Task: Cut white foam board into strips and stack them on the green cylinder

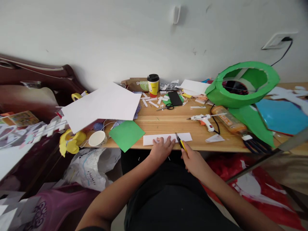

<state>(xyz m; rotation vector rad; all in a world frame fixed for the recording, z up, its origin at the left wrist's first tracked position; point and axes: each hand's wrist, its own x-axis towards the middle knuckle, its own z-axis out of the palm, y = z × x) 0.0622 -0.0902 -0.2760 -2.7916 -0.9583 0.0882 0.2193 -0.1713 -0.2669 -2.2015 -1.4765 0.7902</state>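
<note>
A white foam-board strip (148, 140) lies along the front edge of the wooden table. My left hand (162, 148) rests on it with the fingers spread, pressing down on its middle. In my right hand (192, 158) is a yellow and black utility knife (181, 142), gripped by its handle. The knife's tip lies on the strip, just right of my left fingers. A green paper square (126, 135) sits to the left of the strip, its corner over the table's edge.
A white glue gun (203, 120) with its cord lies right of centre. Behind stand a yellow cup (153, 86), a phone (175, 98), and scissors (166, 107) among white scraps. A green hat-like form (240, 99) fills the right; large white sheets (103, 106) lie left, near a paper cup (97, 139).
</note>
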